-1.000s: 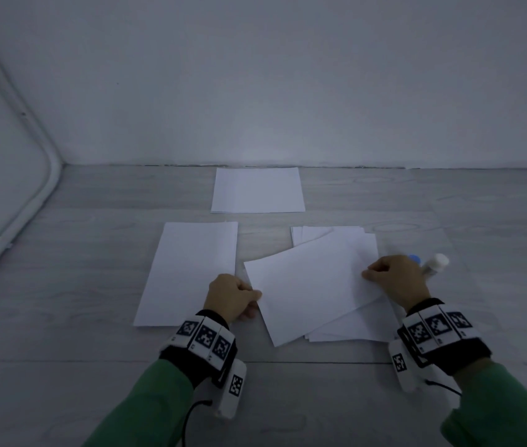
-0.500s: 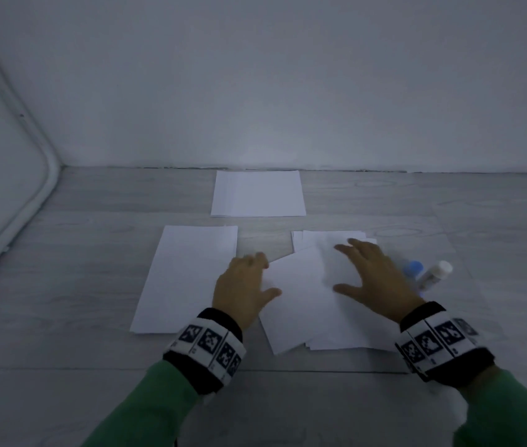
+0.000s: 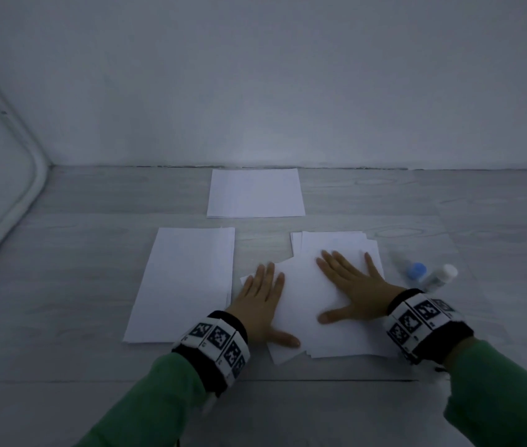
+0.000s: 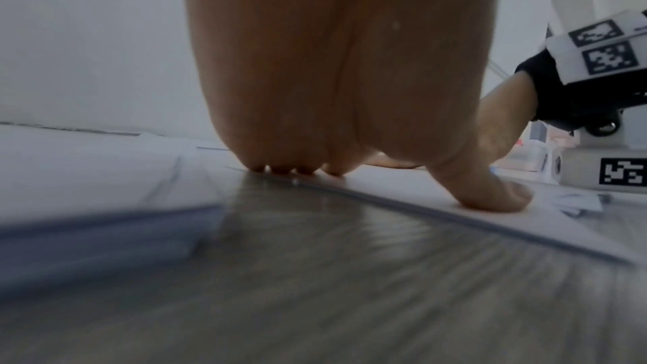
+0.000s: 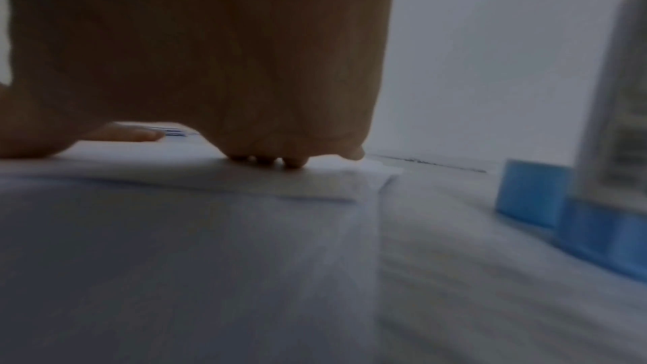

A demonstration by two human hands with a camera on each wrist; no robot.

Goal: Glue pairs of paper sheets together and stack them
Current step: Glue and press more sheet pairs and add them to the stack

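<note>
Pressing top sheet (image 3: 300, 295) flat: left hand (image 3: 260, 304), right hand (image 3: 357, 290); edges skewed.

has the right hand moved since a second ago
Yes. The right hand left the tilted sheet's right edge near the glue stick and now presses flat, further left, on that sheet.

Top sheet (image 3: 300, 295) sits skewed on the loose right-hand pile (image 3: 336, 346), white, flat, its near-left corner jutting off onto the grey floor. Left pile (image 3: 184, 279) lies neat and square, just beside it. Far stack (image 3: 255, 193) rests tidy near the wall. Right of the loose pile: a glue stick (image 3: 439, 279) lying down, white end outward, blue cap (image 3: 416, 271) next to it.
</note>
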